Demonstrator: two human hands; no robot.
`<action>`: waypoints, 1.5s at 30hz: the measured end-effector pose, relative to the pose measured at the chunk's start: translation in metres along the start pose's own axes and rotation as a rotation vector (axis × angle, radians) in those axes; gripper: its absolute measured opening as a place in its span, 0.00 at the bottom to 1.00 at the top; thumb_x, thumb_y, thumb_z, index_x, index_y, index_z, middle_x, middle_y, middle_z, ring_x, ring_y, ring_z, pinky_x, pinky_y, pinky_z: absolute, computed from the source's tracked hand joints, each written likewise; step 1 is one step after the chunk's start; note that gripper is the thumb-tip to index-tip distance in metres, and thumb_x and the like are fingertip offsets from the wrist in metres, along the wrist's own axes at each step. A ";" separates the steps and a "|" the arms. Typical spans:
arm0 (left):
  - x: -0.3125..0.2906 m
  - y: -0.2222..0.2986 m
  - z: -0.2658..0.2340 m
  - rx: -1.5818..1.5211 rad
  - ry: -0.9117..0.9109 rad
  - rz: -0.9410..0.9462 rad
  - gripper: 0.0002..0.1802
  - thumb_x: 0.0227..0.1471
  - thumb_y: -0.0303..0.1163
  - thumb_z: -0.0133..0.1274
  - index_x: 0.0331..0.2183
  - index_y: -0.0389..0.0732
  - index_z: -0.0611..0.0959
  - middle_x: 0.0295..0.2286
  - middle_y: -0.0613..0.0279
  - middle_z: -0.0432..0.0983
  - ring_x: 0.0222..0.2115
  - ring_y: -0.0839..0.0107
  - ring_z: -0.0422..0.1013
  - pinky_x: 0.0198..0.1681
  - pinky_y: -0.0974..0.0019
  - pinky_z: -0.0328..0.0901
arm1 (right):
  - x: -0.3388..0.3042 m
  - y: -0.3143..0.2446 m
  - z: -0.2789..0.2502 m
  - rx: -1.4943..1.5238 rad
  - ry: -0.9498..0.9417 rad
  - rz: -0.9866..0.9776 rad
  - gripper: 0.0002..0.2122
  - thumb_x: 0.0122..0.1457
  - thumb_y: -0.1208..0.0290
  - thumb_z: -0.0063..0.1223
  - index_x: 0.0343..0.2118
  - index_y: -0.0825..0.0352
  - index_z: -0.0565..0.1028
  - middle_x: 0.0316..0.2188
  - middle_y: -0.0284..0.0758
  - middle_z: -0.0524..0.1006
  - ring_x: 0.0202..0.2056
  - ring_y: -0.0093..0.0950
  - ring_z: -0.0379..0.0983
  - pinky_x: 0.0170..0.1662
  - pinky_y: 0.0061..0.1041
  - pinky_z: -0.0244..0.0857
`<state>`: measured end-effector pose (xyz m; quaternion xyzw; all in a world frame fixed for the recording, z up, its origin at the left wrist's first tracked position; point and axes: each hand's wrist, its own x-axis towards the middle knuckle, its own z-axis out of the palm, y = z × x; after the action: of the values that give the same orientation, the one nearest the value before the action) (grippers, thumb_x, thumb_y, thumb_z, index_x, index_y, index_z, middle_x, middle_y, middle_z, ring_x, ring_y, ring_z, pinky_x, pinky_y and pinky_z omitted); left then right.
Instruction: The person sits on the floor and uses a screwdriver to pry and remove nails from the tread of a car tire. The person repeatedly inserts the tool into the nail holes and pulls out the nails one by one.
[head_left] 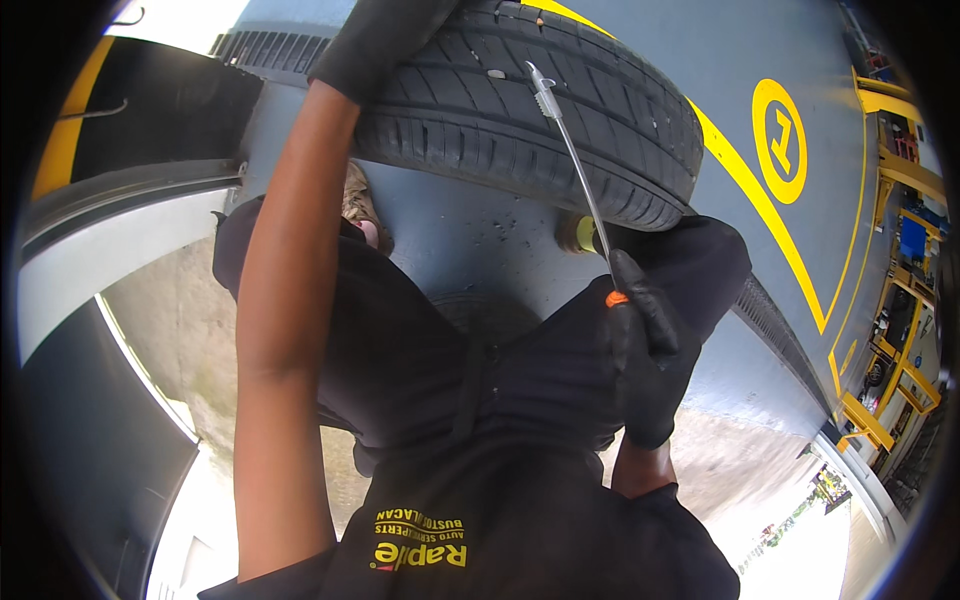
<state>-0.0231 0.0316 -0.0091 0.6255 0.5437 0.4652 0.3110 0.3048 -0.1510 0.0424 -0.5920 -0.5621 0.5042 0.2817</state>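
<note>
A black tyre [620, 130] stands across the top of the head view, its grooved tread facing me. My left hand [385, 40], in a black glove, rests on the tyre's upper left; its fingers run out at the picture's top edge. In its black glove, my right hand [650, 350] is closed round the handle of a long metal hook tool [580, 165], with an orange band by the grip. The tool's hooked, toothed tip is over the tread. Left of that tip, a small pale stone [497, 74] shows in the tread.
Beneath the tyre, small dark crumbs [500, 230] lie on the grey-blue floor [420, 215] between my feet. Yellow lines [765, 215] and a ringed yellow marking [779, 140] are painted at right. Yellow racks [890, 300] stand at the far right. A dark panel [170, 110] is at left.
</note>
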 end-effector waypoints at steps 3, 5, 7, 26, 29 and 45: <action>-0.001 0.005 0.003 0.014 -0.004 0.016 0.50 0.71 0.59 0.23 0.35 0.23 0.86 0.32 0.40 0.85 0.35 0.52 0.81 0.48 0.60 0.71 | 0.000 -0.002 0.002 -0.208 0.036 -0.208 0.16 0.64 0.82 0.52 0.54 0.74 0.78 0.27 0.26 0.77 0.24 0.11 0.66 0.29 0.13 0.60; -0.002 0.006 0.003 0.014 -0.013 0.021 0.49 0.71 0.59 0.23 0.35 0.23 0.86 0.32 0.40 0.85 0.35 0.52 0.80 0.48 0.60 0.71 | -0.002 -0.013 0.002 -0.278 0.033 -0.238 0.15 0.64 0.83 0.52 0.53 0.75 0.78 0.29 0.28 0.79 0.26 0.12 0.69 0.30 0.15 0.63; -0.004 0.011 0.004 -0.007 -0.006 -0.009 0.48 0.72 0.57 0.25 0.34 0.23 0.86 0.31 0.40 0.84 0.34 0.51 0.80 0.47 0.59 0.72 | -0.005 -0.021 0.001 -0.315 0.016 -0.224 0.14 0.64 0.84 0.52 0.51 0.76 0.79 0.33 0.33 0.81 0.30 0.16 0.72 0.33 0.17 0.65; -0.004 -0.006 -0.002 0.171 -0.002 0.244 0.39 0.74 0.50 0.29 0.38 0.26 0.84 0.29 0.42 0.84 0.31 0.52 0.80 0.44 0.58 0.73 | 0.034 -0.009 -0.011 0.170 -0.103 0.067 0.17 0.66 0.73 0.54 0.55 0.73 0.76 0.21 0.27 0.71 0.16 0.12 0.58 0.19 0.15 0.49; -0.004 0.003 0.003 0.096 0.040 0.163 0.29 0.74 0.43 0.32 0.49 0.26 0.77 0.28 0.44 0.83 0.30 0.51 0.79 0.41 0.57 0.73 | 0.042 -0.020 -0.020 0.045 -0.109 0.067 0.18 0.65 0.73 0.55 0.56 0.72 0.76 0.21 0.30 0.73 0.16 0.13 0.60 0.20 0.15 0.51; 0.000 -0.005 -0.008 0.109 0.248 0.049 0.36 0.69 0.56 0.36 0.35 0.39 0.90 0.33 0.52 0.86 0.36 0.61 0.79 0.49 0.64 0.68 | 0.169 -0.096 -0.040 -0.121 -0.405 -0.195 0.22 0.58 0.74 0.59 0.58 0.70 0.76 0.27 0.31 0.80 0.25 0.16 0.69 0.31 0.17 0.60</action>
<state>-0.0325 0.0322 -0.0103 0.5923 0.5872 0.5160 0.1955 0.2809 0.0385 0.0946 -0.4375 -0.6907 0.5486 0.1746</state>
